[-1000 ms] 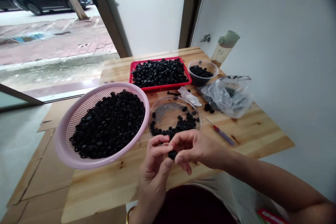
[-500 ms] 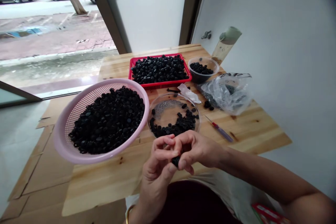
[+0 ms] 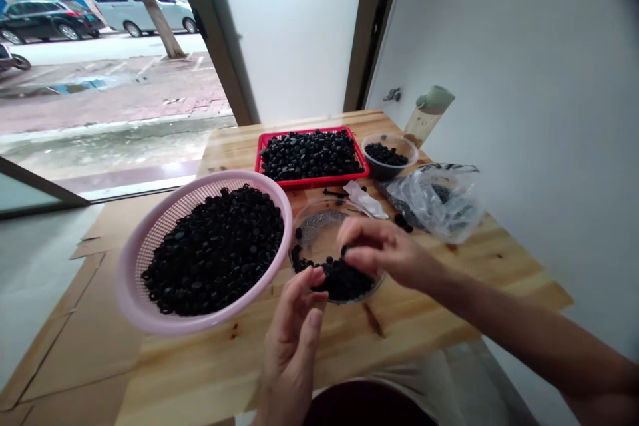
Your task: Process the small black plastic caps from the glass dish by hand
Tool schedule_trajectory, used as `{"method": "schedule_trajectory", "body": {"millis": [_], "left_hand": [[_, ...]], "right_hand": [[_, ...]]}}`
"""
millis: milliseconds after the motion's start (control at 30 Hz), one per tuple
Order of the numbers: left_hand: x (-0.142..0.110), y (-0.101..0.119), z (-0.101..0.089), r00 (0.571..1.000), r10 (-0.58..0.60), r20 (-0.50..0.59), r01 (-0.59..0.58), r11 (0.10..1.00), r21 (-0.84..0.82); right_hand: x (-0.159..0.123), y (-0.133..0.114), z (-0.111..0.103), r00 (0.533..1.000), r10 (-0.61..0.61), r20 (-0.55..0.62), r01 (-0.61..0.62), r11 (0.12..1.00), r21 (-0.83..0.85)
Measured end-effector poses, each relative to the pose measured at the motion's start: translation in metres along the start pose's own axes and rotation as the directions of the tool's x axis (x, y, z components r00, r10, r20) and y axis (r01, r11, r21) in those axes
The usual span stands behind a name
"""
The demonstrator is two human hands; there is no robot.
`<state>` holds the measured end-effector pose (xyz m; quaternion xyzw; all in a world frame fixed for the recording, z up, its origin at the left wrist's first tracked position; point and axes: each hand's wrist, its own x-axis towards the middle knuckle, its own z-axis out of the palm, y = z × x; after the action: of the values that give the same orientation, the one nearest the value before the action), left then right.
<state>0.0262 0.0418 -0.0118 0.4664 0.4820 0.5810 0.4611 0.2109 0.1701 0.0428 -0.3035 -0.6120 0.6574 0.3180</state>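
My right hand (image 3: 387, 254) is over a round clear dish (image 3: 332, 206), pinching a small black round piece (image 3: 344, 250) between thumb and forefinger. Loose black pieces (image 3: 344, 283) lie heaped along the near side of that dish. My left hand (image 3: 294, 336) stands at the dish's near left edge, thumb and fingers apart, with nothing visible in it. To its left is a pink basket (image 3: 130, 293) full of black ring-like and disc-like pieces (image 3: 214, 246).
A red basket (image 3: 319, 183) of black pieces stands at the back, beside a clear tub (image 3: 387, 170) with more. On the right are a plastic bag (image 3: 442, 203), crumpled white tissue (image 3: 367, 200) and a bottle (image 3: 430, 113) by the wall. The wooden table (image 3: 200, 373) ends at the right.
My hands, which were together at a black piece near me, have parted. The right has moved forward over the dish with a small black piece; the left has opened. The camera view has shifted.
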Motion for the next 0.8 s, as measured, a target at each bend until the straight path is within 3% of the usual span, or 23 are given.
{"method": "schedule_trajectory", "body": {"millis": [67,133,167,233,333,433,533,667,800], "left_hand": [[-0.001,-0.002,-0.004,1.0,-0.009,-0.016,0.009,0.999,0.037],[-0.003,-0.002,-0.007,1.0,-0.001,-0.003,0.002,0.997,0.077],[-0.004,-0.002,-0.008,1.0,0.005,0.007,-0.005,0.995,0.098],[-0.005,-0.001,-0.01,0.999,0.02,0.026,-0.023,0.99,0.142],[-0.006,0.0,-0.017,0.999,0.034,0.031,-0.04,0.977,0.21],[-0.006,-0.003,-0.026,1.0,0.026,0.013,-0.028,0.969,0.245],[-0.005,-0.005,-0.031,1.0,0.001,-0.011,0.002,0.971,0.24],[-0.002,-0.003,-0.029,0.999,0.025,0.023,-0.03,0.968,0.247],[0.004,0.006,-0.024,0.993,0.105,0.06,-0.118,0.95,0.29]], "right_hand": [[0.031,-0.007,-0.014,0.98,-0.136,-0.143,0.106,0.974,-0.202],[0.072,-0.01,-0.029,0.934,-0.278,-0.224,0.156,0.882,-0.445],[0.093,-0.01,-0.035,0.92,-0.324,-0.219,0.148,0.807,-0.572],[0.131,-0.009,-0.046,0.92,-0.355,-0.169,0.072,0.575,-0.815],[0.159,-0.006,-0.051,0.938,-0.324,-0.127,0.041,0.466,-0.884],[0.144,0.001,-0.04,0.962,-0.272,-0.023,0.091,0.401,-0.912],[0.112,0.015,-0.024,0.98,-0.093,0.178,0.2,0.358,-0.912],[0.085,0.035,-0.012,0.923,0.145,0.356,0.292,0.338,-0.894],[0.076,0.043,-0.014,0.88,0.235,0.413,0.332,0.318,-0.888]]}}
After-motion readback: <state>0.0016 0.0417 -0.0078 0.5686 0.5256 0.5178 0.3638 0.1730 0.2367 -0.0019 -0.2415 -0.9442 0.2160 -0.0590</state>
